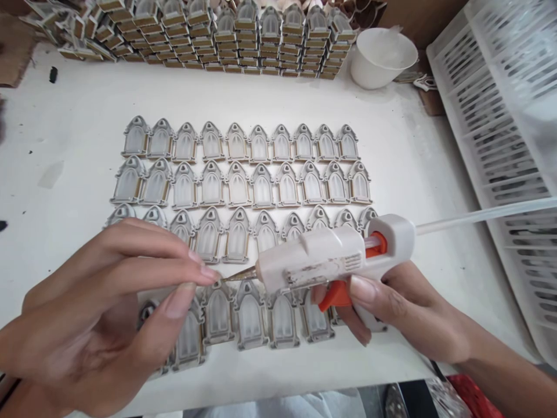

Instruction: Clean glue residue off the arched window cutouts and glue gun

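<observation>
My right hand (391,305) grips a white glue gun (331,258) with an orange trigger, a finger resting on the trigger. A clear glue stick (483,216) juts from its back toward the right. Its metal nozzle (239,275) points left at the fingertips of my left hand (108,296), which are pinched together right at the nozzle tip; whatever they pinch is too small to make out. Below both hands lie rows of small grey arched-window pieces (243,186) on the white table (65,133).
Stacks of the same window pieces (226,40) line the far edge of the table. A white bowl (382,57) stands at the back right. A white plastic slatted crate (505,128) fills the right side. A red object (474,397) sits below the table's near edge.
</observation>
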### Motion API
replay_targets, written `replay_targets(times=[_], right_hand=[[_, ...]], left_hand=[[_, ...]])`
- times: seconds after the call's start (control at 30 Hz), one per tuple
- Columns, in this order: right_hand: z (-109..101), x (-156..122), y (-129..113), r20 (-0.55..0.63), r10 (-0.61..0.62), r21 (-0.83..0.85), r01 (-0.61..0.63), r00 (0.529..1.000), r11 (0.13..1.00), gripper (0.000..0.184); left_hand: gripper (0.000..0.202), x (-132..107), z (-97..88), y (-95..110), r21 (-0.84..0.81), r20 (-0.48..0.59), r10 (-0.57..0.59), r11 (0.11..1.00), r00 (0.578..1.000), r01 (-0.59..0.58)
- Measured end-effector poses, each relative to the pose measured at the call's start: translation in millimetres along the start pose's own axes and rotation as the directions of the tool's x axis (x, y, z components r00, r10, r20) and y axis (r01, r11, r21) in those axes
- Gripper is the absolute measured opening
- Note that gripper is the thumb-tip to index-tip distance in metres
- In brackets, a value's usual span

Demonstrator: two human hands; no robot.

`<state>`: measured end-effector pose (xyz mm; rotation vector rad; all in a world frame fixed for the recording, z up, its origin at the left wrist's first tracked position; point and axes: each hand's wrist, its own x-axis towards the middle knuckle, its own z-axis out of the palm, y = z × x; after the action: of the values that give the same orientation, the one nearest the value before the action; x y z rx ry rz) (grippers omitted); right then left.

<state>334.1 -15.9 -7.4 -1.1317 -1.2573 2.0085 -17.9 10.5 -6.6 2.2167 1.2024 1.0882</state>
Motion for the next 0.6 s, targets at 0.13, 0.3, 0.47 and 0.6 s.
replay_targets(times=[0.13, 0.3, 0.47, 0.6], right_hand=[[-0.2, 0.5, -2.0, -0.008, 0.013, -0.019, -0.013, 1.0, 1.0, 0.057], [1.2, 0.8, -3.0, -0.016, 0.018, -0.01, -0.018, 1.0, 1.0, 0.055], [1.7, 2.6, -1.3, -0.013, 0.028, -0.019, -0.028, 1.0, 0.999, 0.056], [1.5, 3.7, -1.4, -0.014, 0.025, -0.018, -0.025, 1.0, 1.0, 0.054]], left_hand=[[0.025, 2.6, 0.0, 2.0, 0.003, 0.006, 0.007, 1.0, 1.0, -0.007], [0.035, 3.0, 0.0, 4.2, 0.0, 0.004, 0.007, 1.0, 1.0, -0.007], [0.035, 1.2, 1.2, 3.2, -0.035, 0.0, -0.028, 0.999, 1.0, 0.028], [0.033, 1.0, 1.3, 5.6, -0.046, -0.013, -0.073, 0.996, 0.997, 0.072]])
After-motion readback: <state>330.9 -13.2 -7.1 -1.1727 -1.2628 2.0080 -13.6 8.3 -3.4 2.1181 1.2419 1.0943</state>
